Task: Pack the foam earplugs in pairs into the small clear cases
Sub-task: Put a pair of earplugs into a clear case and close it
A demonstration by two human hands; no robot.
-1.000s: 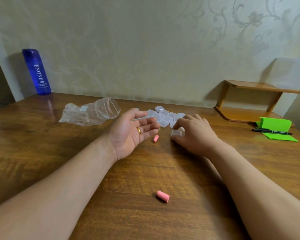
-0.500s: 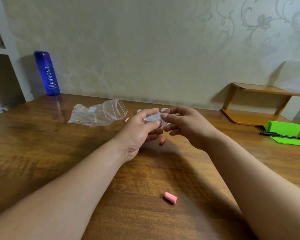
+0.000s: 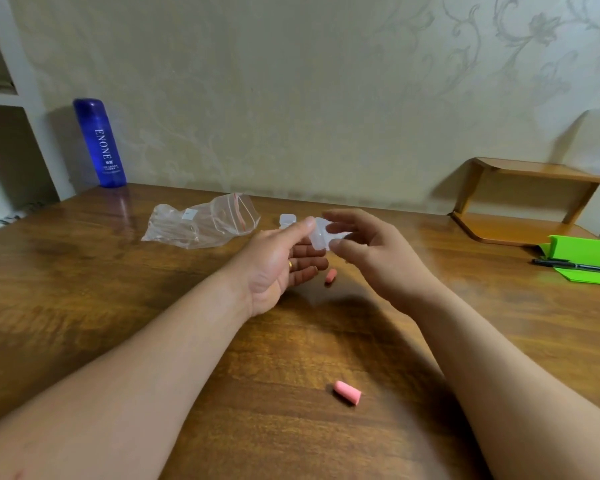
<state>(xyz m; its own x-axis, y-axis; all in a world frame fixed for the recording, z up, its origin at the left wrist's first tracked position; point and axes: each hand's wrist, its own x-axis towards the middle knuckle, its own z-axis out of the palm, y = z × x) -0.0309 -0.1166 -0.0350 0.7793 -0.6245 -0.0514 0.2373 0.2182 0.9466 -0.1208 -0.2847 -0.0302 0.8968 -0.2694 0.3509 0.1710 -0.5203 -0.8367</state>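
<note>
Head view: ENONE bottle, clear case

Two bare forearms without sleeves, gold ring on a finger of the left hand

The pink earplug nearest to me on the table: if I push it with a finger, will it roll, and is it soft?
It probably rolls: the pink earplug is a rounded cylinder lying on its side on the smooth table. One end looks wider, so it may curve. Being foam, it is likely soft and light.
</note>
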